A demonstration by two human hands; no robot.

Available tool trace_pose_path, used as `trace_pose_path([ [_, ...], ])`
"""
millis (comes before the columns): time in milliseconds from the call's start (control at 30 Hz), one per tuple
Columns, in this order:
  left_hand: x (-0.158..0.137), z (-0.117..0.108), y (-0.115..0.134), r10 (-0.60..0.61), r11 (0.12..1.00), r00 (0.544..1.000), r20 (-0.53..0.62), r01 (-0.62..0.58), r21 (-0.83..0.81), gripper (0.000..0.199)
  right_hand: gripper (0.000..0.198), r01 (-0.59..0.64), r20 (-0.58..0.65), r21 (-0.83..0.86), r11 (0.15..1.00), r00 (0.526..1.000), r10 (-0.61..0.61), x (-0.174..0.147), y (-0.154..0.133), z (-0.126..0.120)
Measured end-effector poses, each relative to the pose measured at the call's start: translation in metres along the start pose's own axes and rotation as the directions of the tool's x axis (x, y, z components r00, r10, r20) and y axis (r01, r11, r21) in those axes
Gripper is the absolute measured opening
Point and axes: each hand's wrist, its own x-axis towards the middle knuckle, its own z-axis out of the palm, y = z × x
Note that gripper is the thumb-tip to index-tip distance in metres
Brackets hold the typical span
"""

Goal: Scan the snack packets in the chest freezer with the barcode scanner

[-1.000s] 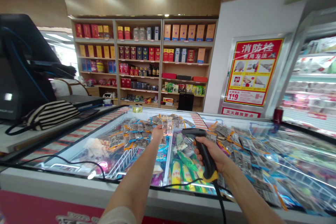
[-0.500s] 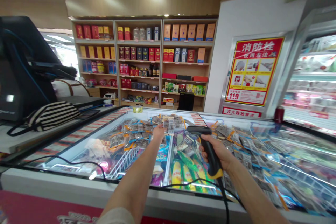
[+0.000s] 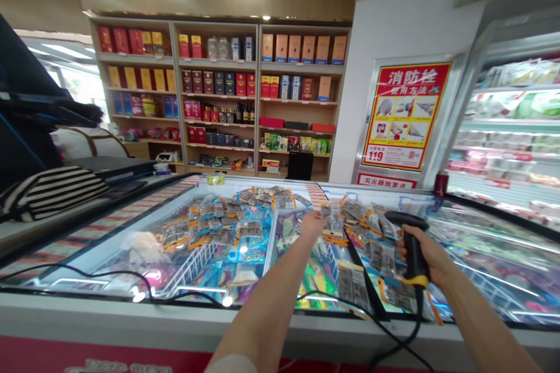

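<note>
My right hand (image 3: 431, 253) is wrapped around the grip of a black and yellow barcode scanner (image 3: 415, 250), its head pointing left and its cable hanging below. Stretched out over the freezer, my left hand (image 3: 312, 224) has its fingers closed at the edge of a small clear packet (image 3: 333, 218) with brown contents and an orange strip. Similar packets (image 3: 378, 256) lie in a loose pile between the two hands. Another heap of packets (image 3: 214, 221) is spread on the left part of the glass-topped chest freezer (image 3: 210, 310).
Black cable (image 3: 306, 294) runs along the freezer's front rim. At left, a striped pouch (image 3: 61, 189) lies on the counter beside a dark monitor (image 3: 26, 99). Boxed goods fill shelves (image 3: 219, 61) behind, and a dark red can (image 3: 441, 184) stands at the back right.
My left hand has moved right from the left heap to the packets on the right. My right hand has carried the scanner further right. The view has shifted right.
</note>
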Motion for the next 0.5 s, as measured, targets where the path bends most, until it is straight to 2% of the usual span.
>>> trace_pose_path([
  [133, -0.018, 0.032, 0.013, 0.037, 0.99, 0.997, 0.071, -0.046, 0.134, 0.024, 0.012, -0.026, -0.022, 0.017, 1.0, 0.999, 0.026, 0.002, 0.003, -0.019],
  [233, -0.032, 0.049, 0.018, 0.002, 0.975, 0.999, 0.043, -0.011, 0.22, 0.029, 0.011, -0.018, -0.029, 0.01, 1.0, 0.999, 0.018, 0.0, 0.003, -0.019],
  [300, -0.036, 0.052, 0.018, -0.002, 0.968, 1.0, 0.023, -0.004, 0.253, 0.029, 0.011, -0.009, -0.02, 0.002, 1.0, 1.0, 0.009, -0.002, 0.002, -0.014],
  [400, -0.033, 0.037, 0.013, 0.021, 0.962, 1.0, -0.009, -0.018, 0.271, 0.027, 0.011, -0.012, 0.025, -0.002, 1.0, 1.0, 0.013, -0.005, 0.0, 0.002],
  [500, -0.022, -0.004, -0.004, 0.032, 0.942, 0.994, -0.108, 0.006, 0.336, 0.029, 0.014, -0.032, 0.072, -0.027, 0.999, 0.997, 0.034, -0.007, 0.001, 0.024],
])
